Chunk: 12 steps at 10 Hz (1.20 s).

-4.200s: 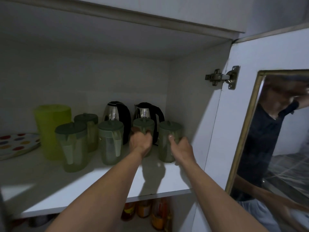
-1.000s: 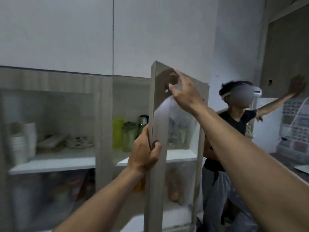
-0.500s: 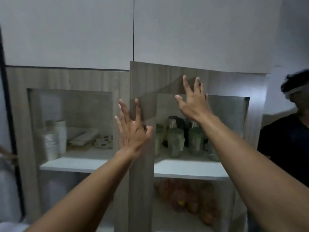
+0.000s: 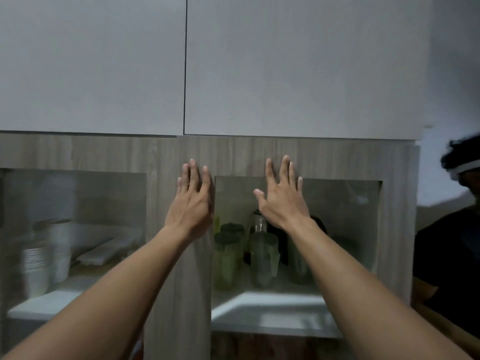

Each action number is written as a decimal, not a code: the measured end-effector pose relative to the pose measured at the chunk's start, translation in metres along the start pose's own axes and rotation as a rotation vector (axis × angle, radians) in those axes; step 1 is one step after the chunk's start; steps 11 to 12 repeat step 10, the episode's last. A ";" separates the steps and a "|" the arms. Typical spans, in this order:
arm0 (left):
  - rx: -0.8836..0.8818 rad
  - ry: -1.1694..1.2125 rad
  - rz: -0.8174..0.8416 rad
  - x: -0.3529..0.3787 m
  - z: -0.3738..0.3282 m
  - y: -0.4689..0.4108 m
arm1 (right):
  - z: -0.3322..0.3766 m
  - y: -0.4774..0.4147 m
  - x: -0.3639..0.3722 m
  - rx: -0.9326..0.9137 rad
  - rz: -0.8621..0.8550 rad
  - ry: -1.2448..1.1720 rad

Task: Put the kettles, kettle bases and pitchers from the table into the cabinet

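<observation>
The wood-framed glass cabinet door (image 4: 337, 157) is shut flush with the cabinet front. My left hand (image 4: 191, 201) lies flat on the door's left frame with fingers spread. My right hand (image 4: 281, 196) presses flat on the glass and upper frame, fingers apart. Behind the glass, green-lidded pitchers (image 4: 228, 258) stand on the white shelf (image 4: 272, 307). A steel kettle with a black handle (image 4: 259, 224) stands behind them, partly hidden by my right wrist. Neither hand holds anything.
The left glass door (image 4: 75, 229) shows stacked white bowls (image 4: 36, 268) and trays on a shelf. Plain white upper cabinet doors (image 4: 285, 66) fill the top. Another person in a dark shirt (image 4: 446, 255) stands at the right edge.
The pitchers were set on the shelf, then the right cabinet door swung from open to fully shut. Both hands went from gripping its edge to lying flat against it.
</observation>
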<state>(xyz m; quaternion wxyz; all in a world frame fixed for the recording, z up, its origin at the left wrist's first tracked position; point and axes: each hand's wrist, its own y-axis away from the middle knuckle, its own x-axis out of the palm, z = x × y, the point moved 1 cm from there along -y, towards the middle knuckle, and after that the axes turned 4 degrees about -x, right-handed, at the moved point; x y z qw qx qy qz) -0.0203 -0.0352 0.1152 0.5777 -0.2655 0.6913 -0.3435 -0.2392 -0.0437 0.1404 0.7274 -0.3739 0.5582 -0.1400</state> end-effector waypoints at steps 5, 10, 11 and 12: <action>-0.096 0.009 -0.057 0.040 0.003 -0.028 | -0.018 -0.027 0.006 0.001 0.026 0.012; -0.081 -0.034 0.129 0.012 0.002 -0.026 | -0.010 -0.027 -0.021 0.106 0.077 -0.081; -0.081 -0.034 0.129 0.012 0.002 -0.026 | -0.010 -0.027 -0.021 0.106 0.077 -0.081; -0.081 -0.034 0.129 0.012 0.002 -0.026 | -0.010 -0.027 -0.021 0.106 0.077 -0.081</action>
